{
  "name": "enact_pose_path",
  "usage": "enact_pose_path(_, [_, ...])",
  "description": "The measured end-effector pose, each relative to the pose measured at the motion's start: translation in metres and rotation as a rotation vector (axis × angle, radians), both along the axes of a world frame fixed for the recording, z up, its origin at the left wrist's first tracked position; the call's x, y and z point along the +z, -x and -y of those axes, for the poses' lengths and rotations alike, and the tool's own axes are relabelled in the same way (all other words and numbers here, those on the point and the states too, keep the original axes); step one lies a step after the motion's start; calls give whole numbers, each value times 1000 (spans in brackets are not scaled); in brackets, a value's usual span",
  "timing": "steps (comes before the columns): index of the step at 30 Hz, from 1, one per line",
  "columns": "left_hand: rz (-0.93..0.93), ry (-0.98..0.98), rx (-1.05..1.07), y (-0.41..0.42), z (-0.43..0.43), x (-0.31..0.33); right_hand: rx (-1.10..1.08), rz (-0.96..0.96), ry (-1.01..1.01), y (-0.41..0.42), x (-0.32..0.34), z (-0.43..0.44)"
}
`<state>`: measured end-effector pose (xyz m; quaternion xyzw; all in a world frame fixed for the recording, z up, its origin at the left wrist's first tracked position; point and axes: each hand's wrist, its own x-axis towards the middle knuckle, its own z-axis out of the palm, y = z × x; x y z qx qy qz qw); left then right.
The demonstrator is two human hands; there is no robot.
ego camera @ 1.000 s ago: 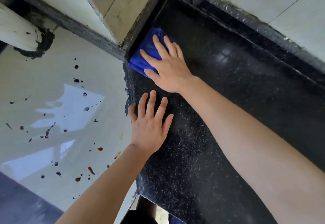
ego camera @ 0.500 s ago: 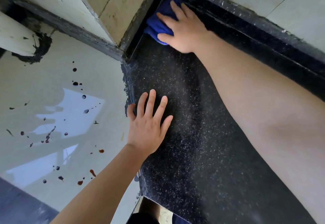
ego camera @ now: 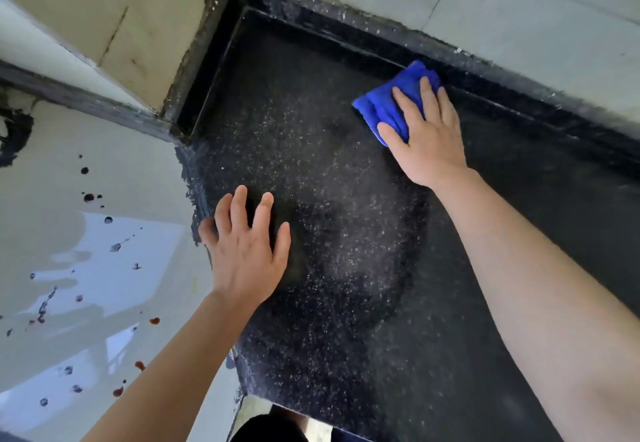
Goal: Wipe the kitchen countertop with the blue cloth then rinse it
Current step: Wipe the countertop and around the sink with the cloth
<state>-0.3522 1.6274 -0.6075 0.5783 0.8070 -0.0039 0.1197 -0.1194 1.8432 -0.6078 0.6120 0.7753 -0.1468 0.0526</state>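
A folded blue cloth (ego camera: 391, 105) lies on the black speckled countertop (ego camera: 346, 233), close to the raised black back edge. My right hand (ego camera: 429, 136) presses flat on the cloth, fingers spread over it and covering its near right part. My left hand (ego camera: 246, 247) rests flat on the countertop near its left edge, fingers apart, holding nothing. A broad dusty grey smear runs across the counter between my two hands.
Pale tiled walls (ego camera: 519, 15) meet at the back left corner above a black upstand (ego camera: 502, 70). Left of the counter, a white surface (ego camera: 86, 233) bears dark and red splatter spots. The counter's front edge (ego camera: 311, 410) is near the bottom.
My right hand has slid the blue cloth from the back left corner to the right along the back edge. The left hand has stayed planted on the counter.
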Motion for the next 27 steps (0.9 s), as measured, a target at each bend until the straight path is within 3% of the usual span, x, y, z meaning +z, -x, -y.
enact_pose_path(2, [-13, -27, 23, 5, -9, 3, -74, 24, 37, -30, -5, 19])
enact_pose_path(4, [41, -90, -122, -27, -31, 3, -278, 73, 22, -99, 5, 44])
enact_pose_path(7, [75, -115, -207, -44, -51, -3, -367, 104, 57, -135, 6, 63])
enact_pose_path(13, [21, -66, -261, -51, -54, -16, -613, 134, 36, -69, 0, 28])
enact_pose_path(20, [-14, -84, -247, -54, -54, -17, -42, 59, -26, 59, 4, -3])
enact_pose_path(24, [9, -118, -246, -53, -52, -19, 110, -7, -31, -1, 4, 0])
enact_pose_path(27, [12, -123, -237, -54, -52, -18, -109, 9, -71, -97, -1, 17])
